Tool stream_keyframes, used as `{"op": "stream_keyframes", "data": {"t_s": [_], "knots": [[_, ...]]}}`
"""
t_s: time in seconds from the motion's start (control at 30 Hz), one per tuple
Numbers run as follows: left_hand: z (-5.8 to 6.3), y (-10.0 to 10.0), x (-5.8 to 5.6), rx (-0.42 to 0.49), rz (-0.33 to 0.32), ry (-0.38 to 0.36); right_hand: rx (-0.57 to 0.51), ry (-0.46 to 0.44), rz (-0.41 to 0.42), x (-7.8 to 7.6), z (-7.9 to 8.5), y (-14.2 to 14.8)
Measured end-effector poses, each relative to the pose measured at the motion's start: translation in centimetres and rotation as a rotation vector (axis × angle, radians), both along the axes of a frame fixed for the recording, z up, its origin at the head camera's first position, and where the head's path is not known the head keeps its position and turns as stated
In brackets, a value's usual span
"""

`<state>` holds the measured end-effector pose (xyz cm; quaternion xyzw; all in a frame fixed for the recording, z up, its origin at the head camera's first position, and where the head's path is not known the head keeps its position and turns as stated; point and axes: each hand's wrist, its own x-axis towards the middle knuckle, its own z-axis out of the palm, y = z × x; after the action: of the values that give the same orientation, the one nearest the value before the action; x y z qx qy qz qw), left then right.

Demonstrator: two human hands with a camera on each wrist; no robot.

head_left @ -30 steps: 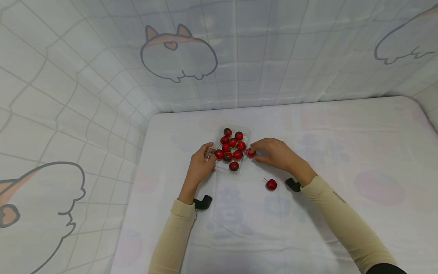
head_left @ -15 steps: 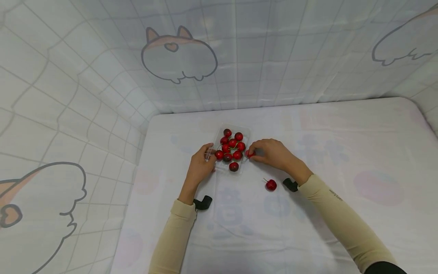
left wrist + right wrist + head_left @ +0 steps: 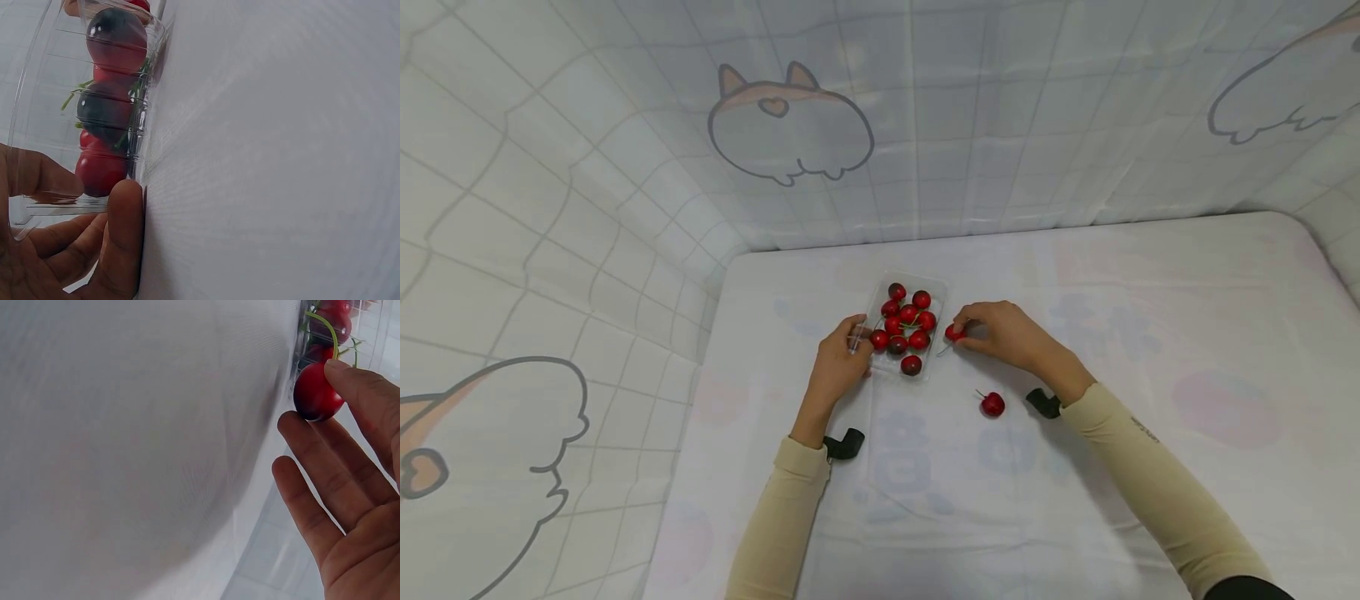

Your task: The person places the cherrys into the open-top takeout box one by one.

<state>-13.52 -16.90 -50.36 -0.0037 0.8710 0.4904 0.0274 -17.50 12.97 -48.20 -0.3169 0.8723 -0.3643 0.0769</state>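
Observation:
My left hand (image 3: 841, 352) grips the left side of a clear plastic box (image 3: 942, 287), thumb and fingers on either side of its wall. Several dark red cherries (image 3: 907, 314) with green stems lie inside. In the left wrist view, cherries (image 3: 103, 172) show through the ribbed plastic close to the thumb. Just right of the box, my right hand (image 3: 1011, 337) pinches one cherry (image 3: 317, 394) between thumb and fingers. Its stem (image 3: 332, 331) points toward the box, and two other fingers are extended below it.
A loose cherry (image 3: 992, 405) with a short stem lies on the white cloth-covered table (image 3: 1112, 500), nearer me than the right hand. Black camera mounts (image 3: 845, 444) sit at both wrists. A grid-patterned curtain (image 3: 955, 150) hangs behind the table and at its left.
My right hand moved slightly left toward the box, then back right with the cherry, whose stem now shows. The left hand and the box have stayed in place.

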Motion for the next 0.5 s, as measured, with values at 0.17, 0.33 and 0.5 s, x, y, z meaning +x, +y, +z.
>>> {"op": "stream_keyframes", "data": {"t_s": [0.17, 0.33, 0.5], "knots": [[0.0, 0.0, 0.1, 0.005, 0.004, -0.002, 0.003, -0.029, -0.021, 0.3, 0.5, 0.4], [0.1, 0.1, 0.1, 0.008, 0.006, -0.010, -0.005, -0.020, -0.029, 0.4, 0.9, 0.8], [0.2, 0.1, 0.2, 0.004, 0.008, -0.008, -0.002, -0.009, -0.036, 0.5, 1.2, 0.9]]}}
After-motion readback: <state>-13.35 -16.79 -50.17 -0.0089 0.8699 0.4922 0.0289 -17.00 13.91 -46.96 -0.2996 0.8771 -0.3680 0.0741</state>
